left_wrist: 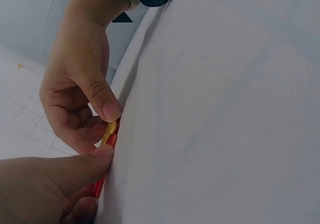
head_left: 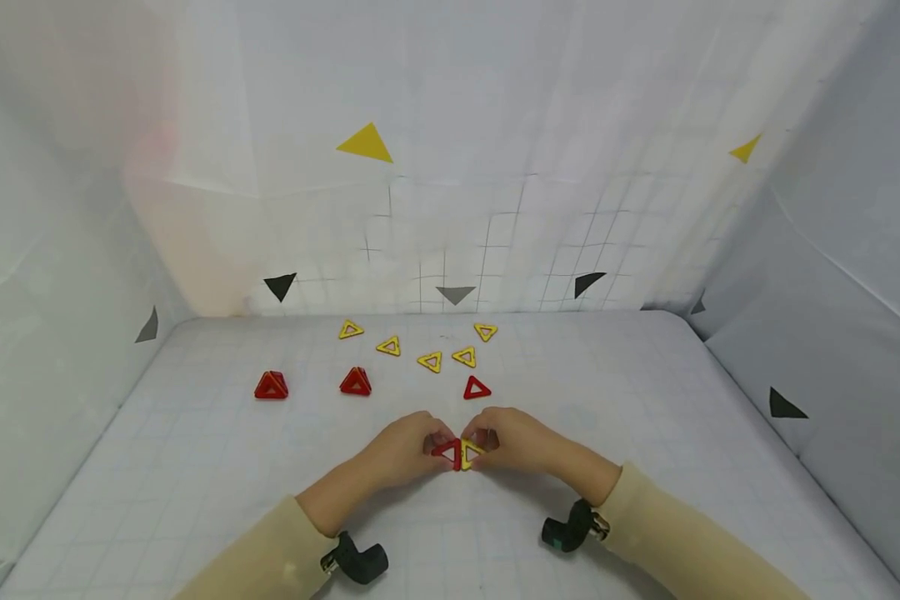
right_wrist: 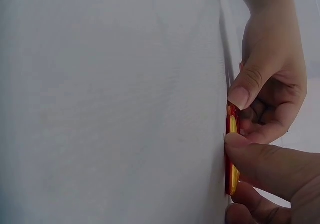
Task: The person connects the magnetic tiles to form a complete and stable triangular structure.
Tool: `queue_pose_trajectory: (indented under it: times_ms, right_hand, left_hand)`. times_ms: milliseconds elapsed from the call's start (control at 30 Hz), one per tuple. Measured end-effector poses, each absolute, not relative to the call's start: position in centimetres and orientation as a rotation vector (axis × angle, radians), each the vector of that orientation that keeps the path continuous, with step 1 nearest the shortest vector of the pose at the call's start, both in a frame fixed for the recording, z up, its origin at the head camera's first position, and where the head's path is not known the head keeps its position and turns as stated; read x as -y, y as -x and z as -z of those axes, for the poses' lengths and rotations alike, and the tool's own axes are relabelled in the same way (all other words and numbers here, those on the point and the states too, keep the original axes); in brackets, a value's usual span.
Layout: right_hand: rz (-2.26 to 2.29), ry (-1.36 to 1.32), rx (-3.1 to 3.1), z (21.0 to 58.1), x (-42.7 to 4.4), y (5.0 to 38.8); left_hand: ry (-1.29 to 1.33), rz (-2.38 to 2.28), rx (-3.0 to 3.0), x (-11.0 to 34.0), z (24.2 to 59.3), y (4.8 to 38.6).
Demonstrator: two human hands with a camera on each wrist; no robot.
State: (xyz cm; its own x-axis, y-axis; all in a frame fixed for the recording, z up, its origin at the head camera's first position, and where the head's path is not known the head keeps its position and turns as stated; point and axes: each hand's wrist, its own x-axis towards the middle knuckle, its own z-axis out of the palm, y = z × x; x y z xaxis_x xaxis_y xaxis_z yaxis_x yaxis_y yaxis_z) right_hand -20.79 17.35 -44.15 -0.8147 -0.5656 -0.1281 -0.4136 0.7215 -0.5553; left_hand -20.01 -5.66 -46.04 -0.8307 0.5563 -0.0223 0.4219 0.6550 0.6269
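Observation:
My left hand [head_left: 408,448] pinches a red triangular frame tile [head_left: 448,452] between thumb and fingers, low over the white table. Opposite it, my right hand [head_left: 513,440] pinches a yellow triangular frame tile [head_left: 470,454]. The two tiles meet edge to edge, points facing outward. In the left wrist view the thumb of my left hand [left_wrist: 55,181] lies along the tiles' edge, with my right hand [left_wrist: 82,78] beyond. The right wrist view shows the thumb of my right hand [right_wrist: 275,169] on the tiles and my left hand [right_wrist: 272,68] farther up.
A flat red triangle [head_left: 476,388] lies just beyond the hands. Several yellow triangles, one of them [head_left: 430,362] near the middle, lie scattered farther back. Two red pyramids, left [head_left: 272,386] and right [head_left: 356,382], stand at the left. White cloth walls [head_left: 450,225] enclose the table.

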Motion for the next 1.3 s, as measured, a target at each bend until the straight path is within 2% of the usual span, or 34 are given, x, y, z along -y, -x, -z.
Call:
queue_pose_trajectory:
  times_ms: [1300]
  right_hand:
    - [0.760, 0.744, -2.658, 44.59, -17.56, 20.62]
  left_hand:
    - [-0.794, -0.919, -2.671, 5.70, 45.89, 19.91]
